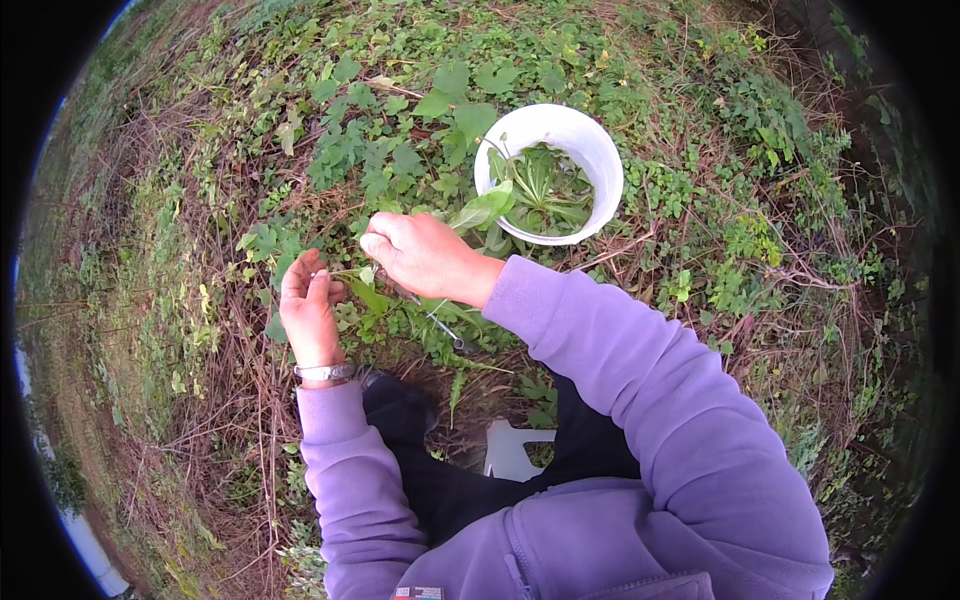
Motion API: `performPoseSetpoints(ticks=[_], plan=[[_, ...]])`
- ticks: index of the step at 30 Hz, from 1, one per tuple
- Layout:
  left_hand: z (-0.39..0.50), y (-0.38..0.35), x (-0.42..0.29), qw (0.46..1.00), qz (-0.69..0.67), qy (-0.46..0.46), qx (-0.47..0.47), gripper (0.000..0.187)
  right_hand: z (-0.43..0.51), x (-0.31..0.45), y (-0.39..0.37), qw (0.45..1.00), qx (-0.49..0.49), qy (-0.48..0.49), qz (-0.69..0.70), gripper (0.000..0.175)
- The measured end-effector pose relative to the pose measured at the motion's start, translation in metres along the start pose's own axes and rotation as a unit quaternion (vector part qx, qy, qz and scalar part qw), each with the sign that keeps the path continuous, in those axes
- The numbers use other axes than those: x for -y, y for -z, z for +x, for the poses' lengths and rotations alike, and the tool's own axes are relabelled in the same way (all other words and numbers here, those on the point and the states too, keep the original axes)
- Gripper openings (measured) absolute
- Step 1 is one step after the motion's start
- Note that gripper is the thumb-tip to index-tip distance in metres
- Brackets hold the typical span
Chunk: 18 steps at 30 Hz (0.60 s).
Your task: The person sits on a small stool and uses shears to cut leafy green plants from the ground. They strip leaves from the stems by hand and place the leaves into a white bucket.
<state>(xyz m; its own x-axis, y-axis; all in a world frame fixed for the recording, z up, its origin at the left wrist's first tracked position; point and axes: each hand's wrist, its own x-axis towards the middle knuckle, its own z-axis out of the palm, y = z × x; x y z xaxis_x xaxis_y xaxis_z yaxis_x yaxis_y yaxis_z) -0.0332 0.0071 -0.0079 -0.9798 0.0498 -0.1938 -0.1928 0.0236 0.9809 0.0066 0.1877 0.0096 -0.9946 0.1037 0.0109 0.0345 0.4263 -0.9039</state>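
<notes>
My left hand [307, 304] pinches the end of a leafy green plant [367, 289] between thumb and fingers. Just to its right, my right hand [416, 251] is curled into a fist over the plant's leaves. A thin metal tool [446, 330] with a ring at its end runs out from under this fist, which appears to grip it; its other end is mostly hidden. Broad green leaves [484, 208] show beyond the right hand, beside a white plastic bucket [611, 176]. Inside the bucket lie picked leafy greens [544, 180].
Low vines and weeds [375, 150] cover the ground around me, with dry brown stems [247, 420] at the left. Beneath me, between my dark-trousered legs [457, 472], part of a pale plastic stool [510, 450] shows. Twigs [802, 277] lie to the right.
</notes>
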Motion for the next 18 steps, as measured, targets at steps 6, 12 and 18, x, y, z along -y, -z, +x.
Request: performPoseSetpoints(ticks=[6, 12, 18], plan=[[0.003, 0.000, 0.000, 0.999, 0.033, 0.008, 0.010, 0.019, 0.002, 0.001, 0.006, 1.000, -0.017, 0.007, 0.009, 0.041], [0.006, 0.005, 0.006, 0.998, 0.060, 0.027, 0.024, 0.021, 0.002, 0.002, 0.008, 0.997, -0.024, 0.030, 0.062, 0.024], [0.007, 0.003, 0.011, 0.999, 0.027, -0.017, 0.031, 0.016, 0.000, 0.001, 0.008, 0.996, 0.005, -0.002, 0.088, 0.022]])
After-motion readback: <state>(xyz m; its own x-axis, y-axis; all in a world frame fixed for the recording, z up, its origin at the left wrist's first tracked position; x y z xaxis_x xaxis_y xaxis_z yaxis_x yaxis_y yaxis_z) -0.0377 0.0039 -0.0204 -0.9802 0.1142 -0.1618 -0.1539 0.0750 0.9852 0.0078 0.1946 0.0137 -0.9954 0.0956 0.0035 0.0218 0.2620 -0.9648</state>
